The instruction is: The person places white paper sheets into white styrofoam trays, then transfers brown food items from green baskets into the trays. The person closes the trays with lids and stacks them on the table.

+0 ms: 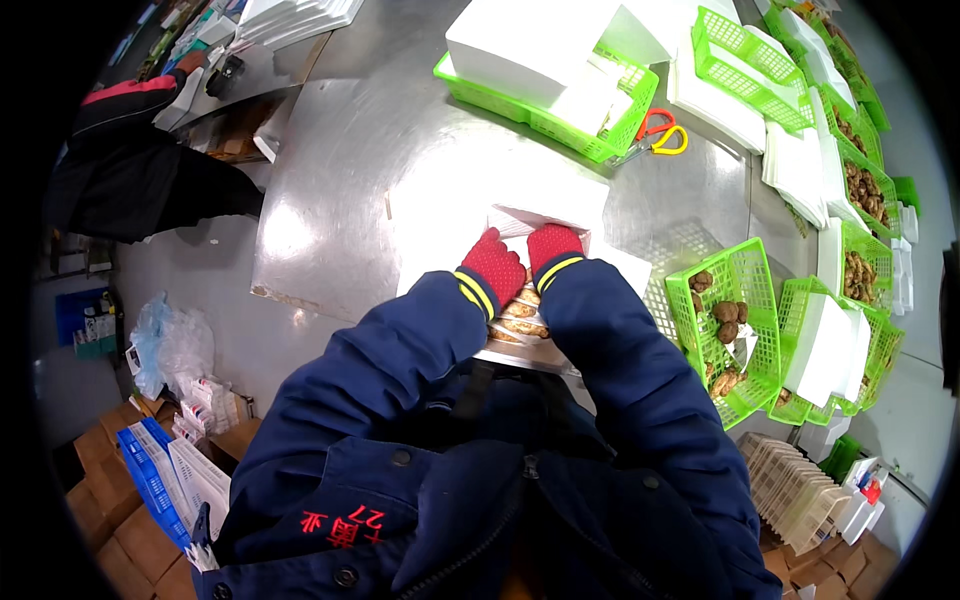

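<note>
My left hand (493,264), in a red knitted glove with a yellow-striped cuff, is curled over a white box on the steel table. My right hand (553,246), gloved alike, bends down beside it, against a raised white flap (517,222). The fingertips of both hands are hidden, so what they grip cannot be made out. Below and between my wrists, tan, knobbly produce (523,328) lies in rows in the box, divided by white strips. My forearms hide the box's sides. White sheets (435,232) lie beneath and around it.
Orange-and-yellow-handled scissors (660,139) lie beside a green basket (517,109) holding white boxes. At right, another green basket (761,330) holds dark brown lumps (726,319). More produce baskets (862,191) line the right side. A co-worker's sleeve (131,105) shows at upper left, near stacked foam trays (296,19).
</note>
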The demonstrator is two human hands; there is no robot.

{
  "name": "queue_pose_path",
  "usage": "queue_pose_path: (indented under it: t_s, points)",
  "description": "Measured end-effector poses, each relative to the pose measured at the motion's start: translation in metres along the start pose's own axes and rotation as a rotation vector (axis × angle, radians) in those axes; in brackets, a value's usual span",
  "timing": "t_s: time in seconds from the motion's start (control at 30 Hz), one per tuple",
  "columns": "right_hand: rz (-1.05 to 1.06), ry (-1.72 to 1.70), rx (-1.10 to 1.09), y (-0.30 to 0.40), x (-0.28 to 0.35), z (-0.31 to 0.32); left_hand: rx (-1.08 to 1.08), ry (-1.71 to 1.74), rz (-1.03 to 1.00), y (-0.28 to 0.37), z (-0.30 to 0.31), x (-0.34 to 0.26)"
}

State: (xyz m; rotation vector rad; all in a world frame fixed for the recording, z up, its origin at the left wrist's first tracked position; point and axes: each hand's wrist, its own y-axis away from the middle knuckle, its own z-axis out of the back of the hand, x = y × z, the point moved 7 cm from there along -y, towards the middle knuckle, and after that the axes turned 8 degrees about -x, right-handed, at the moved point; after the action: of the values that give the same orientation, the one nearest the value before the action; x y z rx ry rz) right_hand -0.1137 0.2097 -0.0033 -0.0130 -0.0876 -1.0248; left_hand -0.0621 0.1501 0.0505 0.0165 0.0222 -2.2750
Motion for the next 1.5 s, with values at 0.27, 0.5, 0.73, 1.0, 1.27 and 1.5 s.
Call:
queue_pose_path:
  t_s: [0.27,0.5,0.73,1.0,1.27,1.5]
  points:
    - [-0.099,-0.058,0.166,0.0,-0.011,0.013,-0.104,-0.058,0.065,-0.03,-0.003,0.021]
    - [-0.069,-0.054,-0.086,0.011,-0.007,0.033,-0.154,-0.012,0.158,-0.038,-0.013,0.028]
    - [-0.048,-0.02,-0.093,0.025,0.002,0.042,-0.322,0.427,0.321,-0.038,-0.003,0.036]
    - [-0.076,-0.079,0.089,0.044,0.019,0.053,0.191,0.047,0.025,-0.013,0.004,0.007]
    - [-0.688,-0.461,-0.725,0.156,-0.159,0.147,-0.094,0.441,0.064,-0.019,-0.006,-0.006]
    - [-0.878,-0.364,-0.225,0.201,-0.312,-0.01,0.028,0.426,-0.032,-0.023,0.009,-0.028]
